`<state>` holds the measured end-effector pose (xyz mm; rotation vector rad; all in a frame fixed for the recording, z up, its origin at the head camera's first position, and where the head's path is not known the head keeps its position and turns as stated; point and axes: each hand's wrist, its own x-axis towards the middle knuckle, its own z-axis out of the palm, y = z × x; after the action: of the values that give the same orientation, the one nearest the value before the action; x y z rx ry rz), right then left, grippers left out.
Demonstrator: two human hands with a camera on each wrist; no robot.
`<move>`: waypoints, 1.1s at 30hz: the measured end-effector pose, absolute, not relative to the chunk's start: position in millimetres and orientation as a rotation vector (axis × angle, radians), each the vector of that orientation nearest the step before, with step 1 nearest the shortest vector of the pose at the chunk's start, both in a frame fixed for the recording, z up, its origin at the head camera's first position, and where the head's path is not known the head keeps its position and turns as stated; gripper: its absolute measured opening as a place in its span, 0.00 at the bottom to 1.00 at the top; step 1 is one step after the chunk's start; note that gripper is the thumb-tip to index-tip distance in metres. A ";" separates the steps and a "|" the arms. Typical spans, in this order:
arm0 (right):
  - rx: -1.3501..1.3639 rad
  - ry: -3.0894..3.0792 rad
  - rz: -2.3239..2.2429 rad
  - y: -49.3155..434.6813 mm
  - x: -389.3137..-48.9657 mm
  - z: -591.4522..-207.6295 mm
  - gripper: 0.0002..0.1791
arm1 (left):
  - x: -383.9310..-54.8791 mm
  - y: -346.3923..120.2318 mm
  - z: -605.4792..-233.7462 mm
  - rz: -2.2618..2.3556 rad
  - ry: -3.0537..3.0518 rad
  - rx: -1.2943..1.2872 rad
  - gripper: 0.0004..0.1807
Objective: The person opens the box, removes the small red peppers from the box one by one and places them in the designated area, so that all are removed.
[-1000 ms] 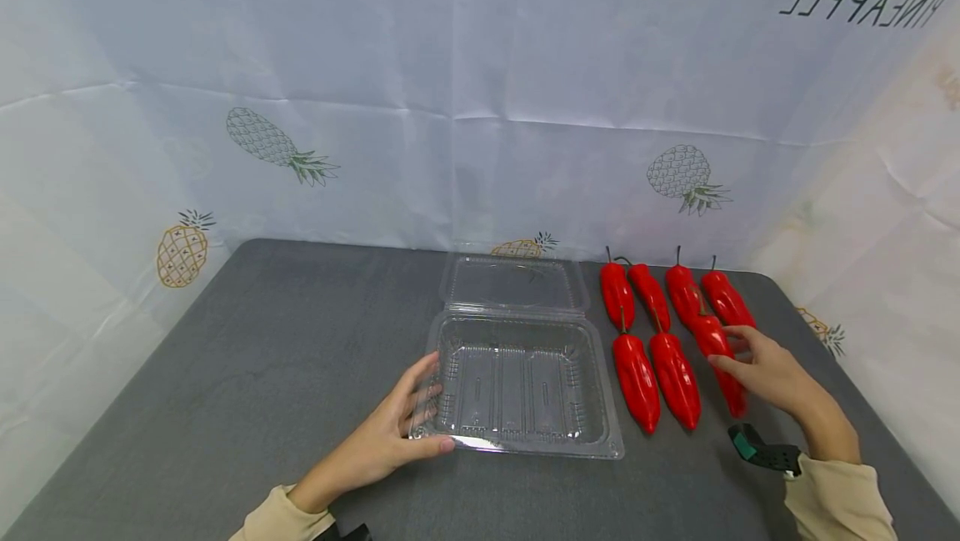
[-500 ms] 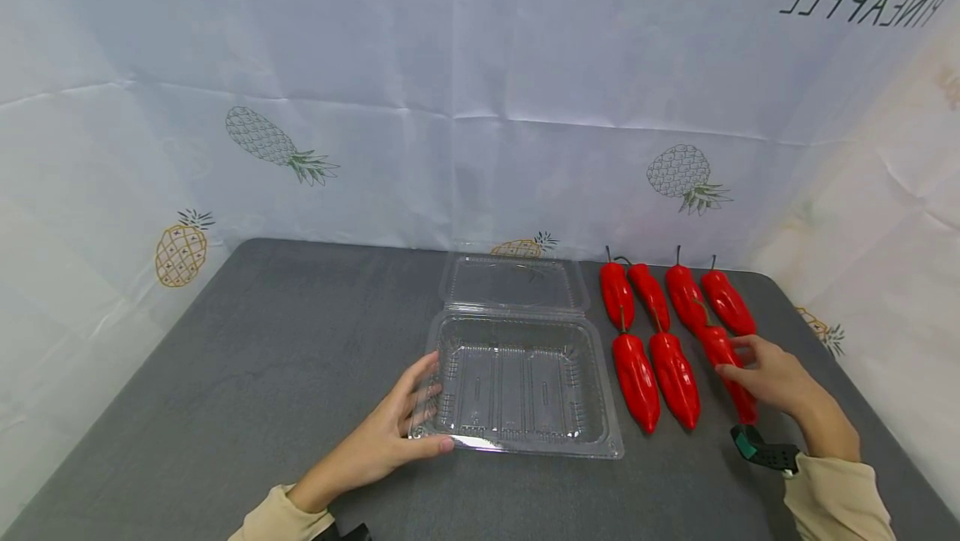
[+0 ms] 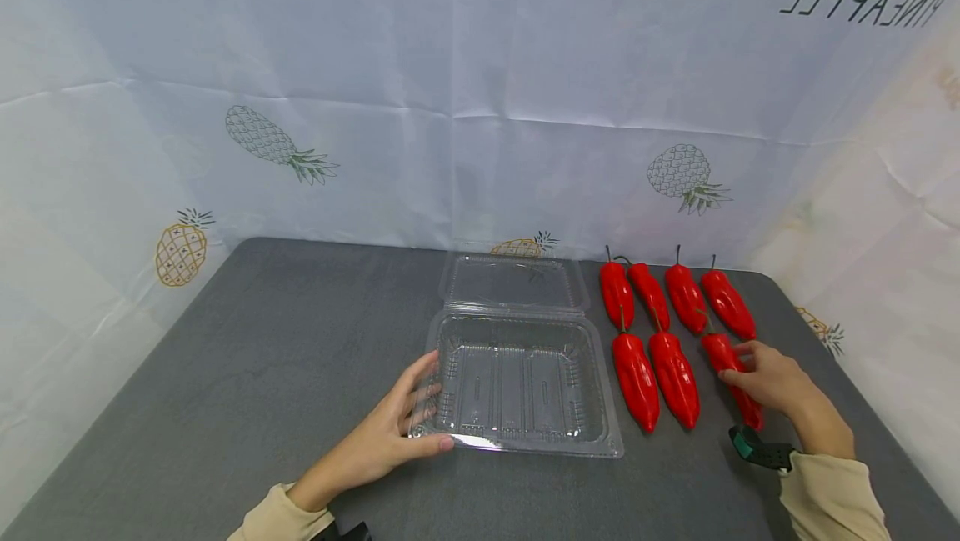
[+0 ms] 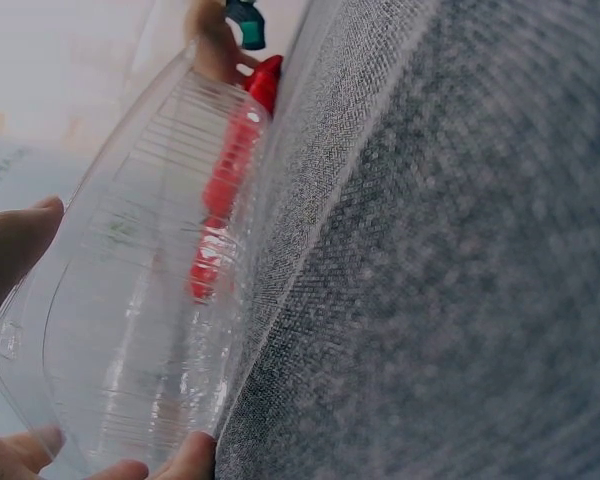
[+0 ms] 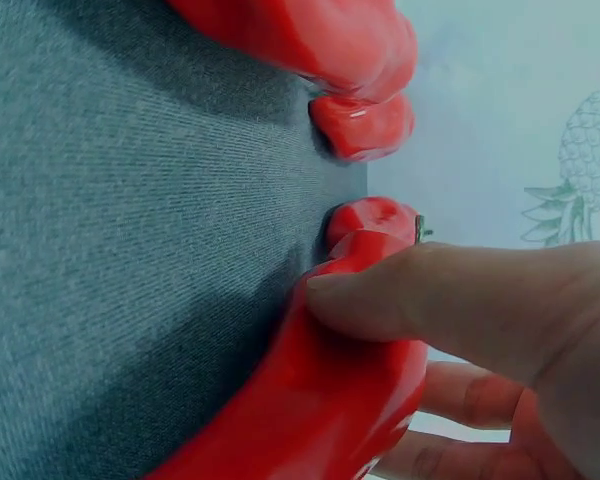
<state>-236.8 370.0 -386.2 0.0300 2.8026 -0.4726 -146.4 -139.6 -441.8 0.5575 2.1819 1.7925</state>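
My right hand point(image 3: 776, 378) pinches a red chili pepper point(image 3: 718, 351) at the near right of the pepper group, thumb on its left side and fingers on its right. In the right wrist view the thumb lies across this glossy pepper point(image 5: 310, 400); its tip end runs out of the frame. My left hand point(image 3: 386, 441) holds the near left corner of a clear plastic clamshell container point(image 3: 517, 391), thumb at the front rim and fingers along the left wall. The container stands open and empty, its lid point(image 3: 517, 284) folded back.
Two red peppers point(image 3: 636, 383) lie side by side right of the container. Behind them is a row of several more peppers point(image 3: 686, 299), stems pointing away. A white pineapple-print cloth point(image 3: 450, 174) hangs behind the dark grey table point(image 3: 300, 341).
The right hand has shifted the pepper slightly toward me and to the right, drawing it off the back pepper it overlapped. The left hand and container stay in place.
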 end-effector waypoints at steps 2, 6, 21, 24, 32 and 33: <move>0.026 2.804 -0.472 370.2 -237.3 -387.0 0.38 | -146.5 -139.7 -441.6 1.791 2.183 0.554 0.55; 0.019 2.792 -0.501 370.1 -238.2 -387.6 0.39 | -146.9 -139.4 -440.9 1.790 2.184 0.534 0.55; 0.030 2.726 -0.610 367.3 -234.7 -386.7 0.43 | -147.7 -138.2 -444.1 1.845 2.157 0.573 0.55; 0.030 2.717 -0.630 367.2 -234.1 -387.3 0.44 | -147.7 -138.0 -444.6 1.856 2.158 0.587 0.55; 0.072 2.701 -0.625 367.3 -233.2 -386.4 0.44 | -147.2 -138.9 -444.9 1.853 2.162 0.603 0.54; 0.073 2.699 -0.625 367.3 -233.3 -386.4 0.44 | -147.1 -139.0 -444.7 1.855 2.159 0.605 0.54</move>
<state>-233.3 367.3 -386.4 0.0734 2.6990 -0.6249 -147.1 -139.0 -444.7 0.6053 2.1595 1.8552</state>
